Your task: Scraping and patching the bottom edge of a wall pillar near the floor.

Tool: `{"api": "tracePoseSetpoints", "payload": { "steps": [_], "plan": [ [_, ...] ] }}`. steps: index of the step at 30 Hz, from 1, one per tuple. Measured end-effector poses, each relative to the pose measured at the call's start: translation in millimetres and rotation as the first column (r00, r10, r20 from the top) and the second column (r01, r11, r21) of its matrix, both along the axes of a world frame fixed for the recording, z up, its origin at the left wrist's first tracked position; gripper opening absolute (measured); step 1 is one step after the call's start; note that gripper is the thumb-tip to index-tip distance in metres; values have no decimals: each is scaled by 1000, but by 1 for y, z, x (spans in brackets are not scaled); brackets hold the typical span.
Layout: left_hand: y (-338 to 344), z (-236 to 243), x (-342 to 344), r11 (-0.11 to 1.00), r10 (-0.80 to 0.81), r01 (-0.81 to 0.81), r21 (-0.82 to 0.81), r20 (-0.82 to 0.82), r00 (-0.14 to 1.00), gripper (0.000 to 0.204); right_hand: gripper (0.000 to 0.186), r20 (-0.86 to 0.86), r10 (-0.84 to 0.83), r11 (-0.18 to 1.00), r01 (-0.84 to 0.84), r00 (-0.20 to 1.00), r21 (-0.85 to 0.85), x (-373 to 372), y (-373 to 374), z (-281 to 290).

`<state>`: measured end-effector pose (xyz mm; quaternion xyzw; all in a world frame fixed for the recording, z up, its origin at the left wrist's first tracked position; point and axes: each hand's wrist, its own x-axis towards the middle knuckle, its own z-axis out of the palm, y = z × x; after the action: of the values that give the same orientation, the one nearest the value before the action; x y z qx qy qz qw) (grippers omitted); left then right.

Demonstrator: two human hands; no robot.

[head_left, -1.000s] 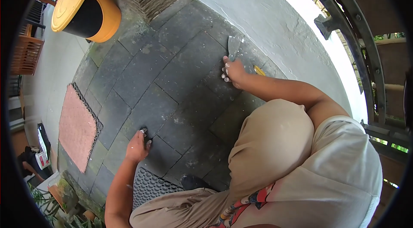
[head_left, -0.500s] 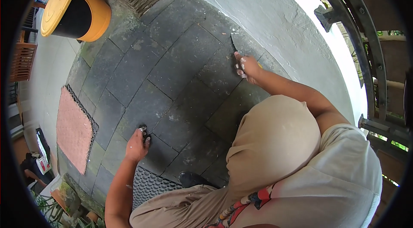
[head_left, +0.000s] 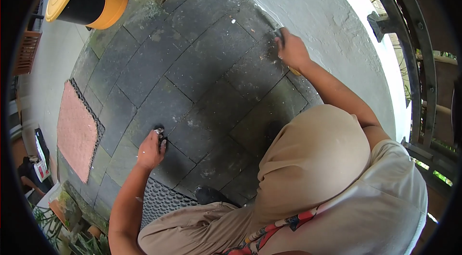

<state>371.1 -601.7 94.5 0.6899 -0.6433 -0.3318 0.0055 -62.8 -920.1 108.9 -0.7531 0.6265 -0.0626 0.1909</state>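
Gripping a thin grey scraper [head_left: 278, 31], right hand [head_left: 294, 52] sits at right edge of dark stone-tile floor [head_left: 207, 62], by white plaster wall [head_left: 317, 19]; left hand [head_left: 151, 150] half-curled, contents unclear.

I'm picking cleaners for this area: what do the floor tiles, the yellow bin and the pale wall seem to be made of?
Floor tiles: probably slate or similar stone, matte and dark grey, with mottled, slightly uneven faces.
Yellow bin: likely plastic, judging by its smooth body and soft sheen.
Pale wall: apparently painted plaster or cement render, dull, with rough ridges.
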Motion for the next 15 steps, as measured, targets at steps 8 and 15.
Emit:
{"api": "tracePoseSetpoints", "payload": {
  "steps": [8,15],
  "plan": [
    [5,-2,5,998,-43,45,-35,50,998,34,26,-140,12,1000,-13,990,-2,-4,-22,-31],
    [4,-2,3,999,-33,33,-5,58,998,32,26,-261,10,999,2,965,44,4,-32,-30]
  ]
}}
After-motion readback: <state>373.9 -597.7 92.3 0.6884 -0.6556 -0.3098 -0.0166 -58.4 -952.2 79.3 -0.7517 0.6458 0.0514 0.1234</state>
